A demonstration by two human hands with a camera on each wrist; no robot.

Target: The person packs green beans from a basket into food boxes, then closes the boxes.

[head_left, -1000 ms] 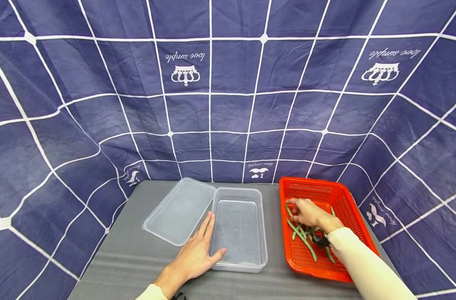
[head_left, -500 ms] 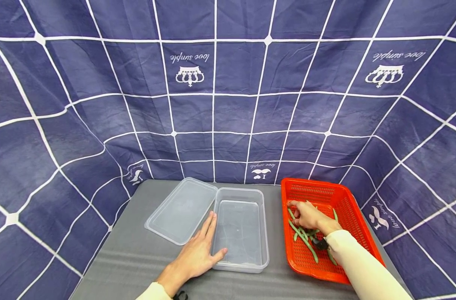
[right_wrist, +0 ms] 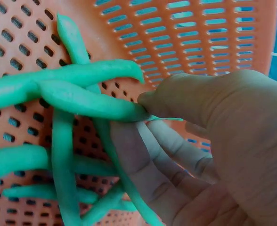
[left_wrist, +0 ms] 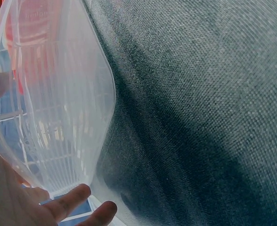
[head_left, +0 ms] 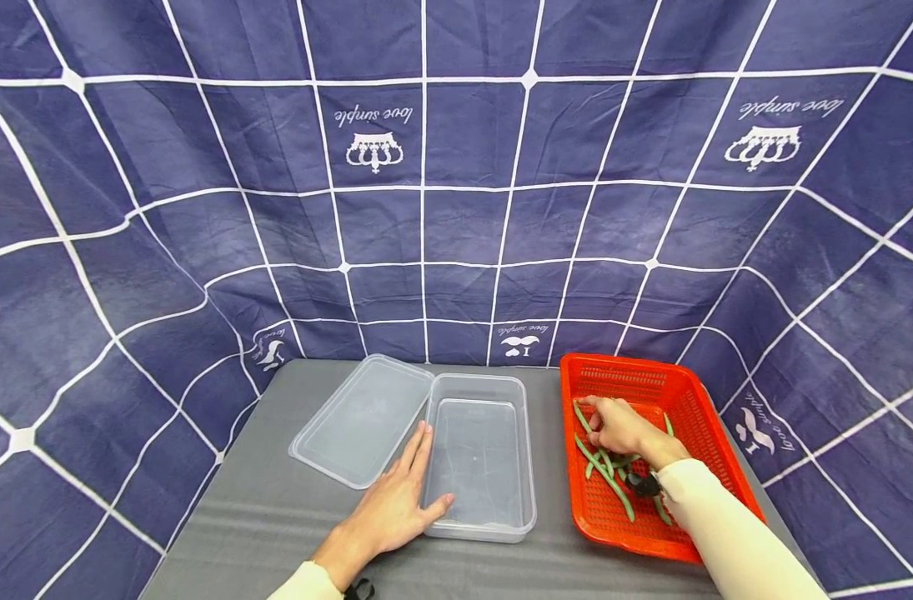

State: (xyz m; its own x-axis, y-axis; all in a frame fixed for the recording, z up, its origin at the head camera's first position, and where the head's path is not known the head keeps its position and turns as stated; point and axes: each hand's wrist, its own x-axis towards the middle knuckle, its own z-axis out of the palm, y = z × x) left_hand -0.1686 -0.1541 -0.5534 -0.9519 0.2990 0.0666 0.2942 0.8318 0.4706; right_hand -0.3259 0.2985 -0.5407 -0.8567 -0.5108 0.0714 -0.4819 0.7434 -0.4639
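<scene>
My right hand reaches down into a red plastic basket. In the right wrist view its thumb and index finger pinch the tip of a green bean. Several other green beans lie crossed on the perforated basket floor around the fingers. At the left side of a clear plastic container rests my left hand, its fingers extended along the wall and its thumb over the near rim. The container has nothing inside it. In the left wrist view, ribbed clear plastic stands beside the fingertips.
A flat translucent lid lies on the grey tabletop, just left of the container. Behind and at both sides hangs a blue cloth with white grid lines. A strip of table separates container and basket.
Both hands stay nearly in place. The right hand's fingers shift slightly among the beans in the basket. The head view sways a little sideways.
</scene>
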